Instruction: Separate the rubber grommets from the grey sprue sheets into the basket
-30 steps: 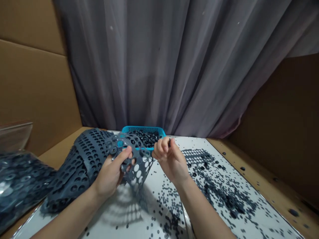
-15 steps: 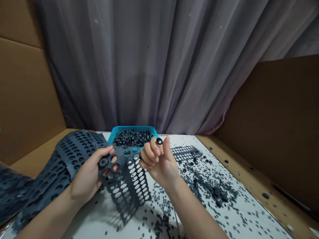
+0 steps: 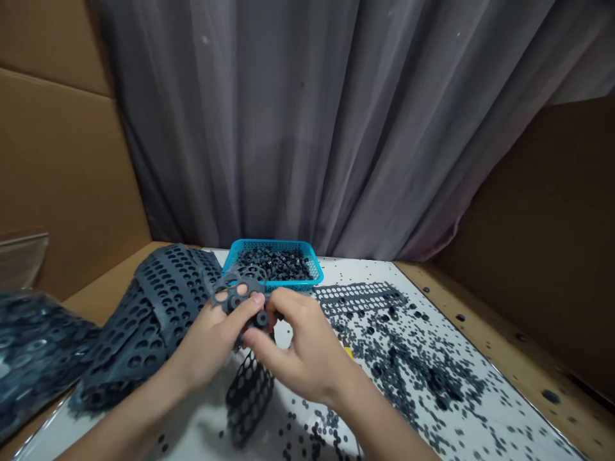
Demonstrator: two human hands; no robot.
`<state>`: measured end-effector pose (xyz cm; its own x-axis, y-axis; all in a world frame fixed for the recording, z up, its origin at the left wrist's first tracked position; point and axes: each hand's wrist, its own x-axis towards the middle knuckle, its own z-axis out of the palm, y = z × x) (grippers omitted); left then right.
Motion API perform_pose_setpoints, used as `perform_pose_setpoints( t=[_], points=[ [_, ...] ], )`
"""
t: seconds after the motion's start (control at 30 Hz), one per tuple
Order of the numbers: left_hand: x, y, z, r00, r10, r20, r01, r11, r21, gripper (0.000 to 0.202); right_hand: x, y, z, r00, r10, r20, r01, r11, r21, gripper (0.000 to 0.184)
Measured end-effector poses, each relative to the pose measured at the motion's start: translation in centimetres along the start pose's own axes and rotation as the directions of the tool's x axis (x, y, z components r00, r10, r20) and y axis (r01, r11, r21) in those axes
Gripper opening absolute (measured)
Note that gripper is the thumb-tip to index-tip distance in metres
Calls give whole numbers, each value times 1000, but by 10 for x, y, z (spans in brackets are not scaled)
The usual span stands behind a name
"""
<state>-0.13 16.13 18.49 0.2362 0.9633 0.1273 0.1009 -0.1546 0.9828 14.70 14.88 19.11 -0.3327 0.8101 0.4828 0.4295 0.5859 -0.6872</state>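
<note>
My left hand [image 3: 211,336] grips a dark grey perforated rubber sheet [image 3: 235,291], thumb on top, with its upper end bunched over the fingers. The rest of this sheet hangs below the hands, its rows of round holes showing. At the sheet's near edge my right hand [image 3: 307,339] curls in, with thumb and index finger on either side of a small black rubber ring [image 3: 262,319]. The fingertips partly hide the contact. Just behind the hands stands a blue basket [image 3: 314,272] holding many small black rubber pieces [image 3: 276,262].
A stack of perforated rubber sheets [image 3: 168,301] lies at left, beside a clear bag of dark parts [image 3: 38,358]. Another punched strip [image 3: 360,296] lies right of the basket. Small black discs [image 3: 418,358] litter the white table [image 3: 192,429]. Cardboard walls [image 3: 57,160] flank both sides.
My right hand, which was raised with a black ring between its fingers, has come down to the sheet beside my left hand. The held sheet has turned and bunched up. The view has shifted left.
</note>
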Motion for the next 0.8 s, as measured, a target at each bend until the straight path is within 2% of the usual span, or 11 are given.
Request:
perform_pose_setpoints(
  t=[0.03,0.1,0.2,0.3,0.37,0.43,0.53,0.6,0.67,0.73,0.8],
  points=[
    [-1,1,0,998,66,10,-67,995,75,27,-2,-2,0,1000,-16,22,18,995,-101,23],
    [-1,3,-1,992,122,39,-127,973,193,29,-3,-4,-2,996,-4,88,23,974,-224,22],
    [0,3,-5,992,119,51,-129,946,299,33,-3,-7,-10,983,17,183,24,975,-220,15],
    [1,-1,-7,977,20,211,-73,966,247,45,-1,-6,-16,961,-19,278,6,999,48,21],
    [2,-6,-5,955,-22,294,3,998,65,52,1,1,-14,944,-49,326,-64,943,328,28],
    [4,-11,3,972,4,236,45,979,-198,51,4,12,-5,948,-35,317,-170,786,595,29],
    [9,-13,17,998,-43,52,64,849,-524,47,10,32,13,966,105,236,-258,413,873,28],
    [14,-10,22,984,-170,-48,99,755,-648,46,14,40,19,964,197,177,-209,154,966,30],
    [19,-6,20,951,-258,-170,60,692,-719,45,19,44,17,962,252,108,-102,-36,994,32],
    [21,-5,15,936,-254,-245,-13,669,-743,44,22,45,10,962,268,51,-21,-113,993,34],
    [21,-7,10,959,-209,-191,-4,664,-747,45,22,44,4,968,251,15,4,-75,997,34]
  ],
)
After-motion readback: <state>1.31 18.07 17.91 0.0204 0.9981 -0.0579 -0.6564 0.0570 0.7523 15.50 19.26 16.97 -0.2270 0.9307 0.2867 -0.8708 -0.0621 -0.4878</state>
